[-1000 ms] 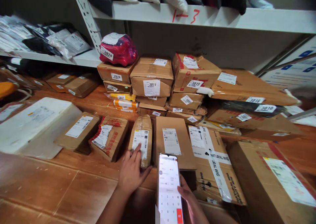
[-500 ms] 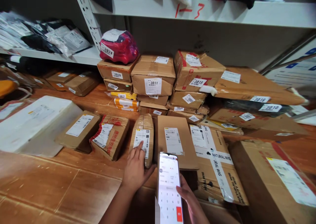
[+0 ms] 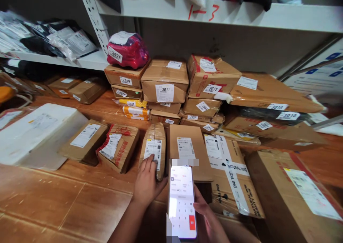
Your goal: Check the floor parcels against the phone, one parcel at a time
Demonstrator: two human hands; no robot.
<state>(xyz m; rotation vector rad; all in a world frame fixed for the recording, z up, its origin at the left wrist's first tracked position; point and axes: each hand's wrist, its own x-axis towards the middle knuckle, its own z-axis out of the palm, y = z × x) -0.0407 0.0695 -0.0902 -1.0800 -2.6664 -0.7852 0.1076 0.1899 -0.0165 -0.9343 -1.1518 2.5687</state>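
L hand (image 3: 147,180) lay flat, fingers spread loose, on the near end of a tape-wrapped brown parcel (image 3: 154,148) on the wood floor (image 3: 66,203), fingertips touching the lower edge of its white label; resting on it, not gripping. The parcel ran straight away from the person, long axis near-to-far, so it sat directly ahead of the L hand, w/ the R hand further off to the side. R hand (image 3: 207,218) was curled round a lit phone (image 3: 181,202), held upright w/ a keypad on screen, thumb at its R edge; the grip looked firm, though the fingers behind the phone were hidden. Just R of the parcel, touching or nearly so, lay a flat brown box (image 3: 187,150), then a bigger carton taped "NATURAL WIG" (image 3: 230,175). To the L, a red-taped parcel (image 3: 118,148) and another labelled box (image 3: 84,139), slightly apart. Behind, stacked cartons w/ number stickers, incl. 3011 (image 3: 164,82) and 3015 (image 3: 210,75), plus a red bag marked 2024 (image 3: 127,50) on top. The white shelf (image 3: 241,16) above held soft poly bags; contents couldn't be told.
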